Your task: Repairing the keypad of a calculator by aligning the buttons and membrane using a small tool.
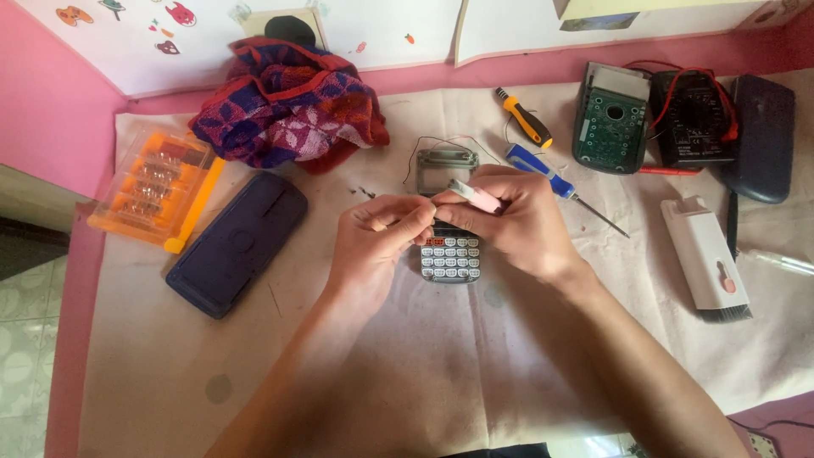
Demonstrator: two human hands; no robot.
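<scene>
Both hands meet over the middle of the cloth [441, 373]. The right hand [521, 220] has its fingers closed round a slim pink-and-white tool [475, 196], which pokes out to the left from its grip. The left hand [377, 242] is pinched shut on something at the tool's tip; what it pinches is too small to tell. The fingertips of both hands touch there.

Right beneath them lies a calculator [450, 254], keys up, its near half showing rows of buttons and its far half hidden by the knuckles. Just beyond it sits a grey frame [444, 167] with thin wires trailing off its far edge.

Out to the left, a dark blue cover [237, 242] lies at a slant, and further left an orange bit case [153, 188]. Behind those, a bundled red-and-blue towel [284, 106] rests against the pink wall.

On the right, a blue screwdriver [543, 174] lies just beside the right hand, its shaft pointing near and right. An orange screwdriver [524, 117] sits farther back. Far right there is a green circuit board [610, 123], next to a black unit [694, 119] with red wire looped over it, then a dark cover [763, 136] at the edge. Nearer, a white brush [705, 259] lies with its bristles toward the near side, well apart from the hands.
</scene>
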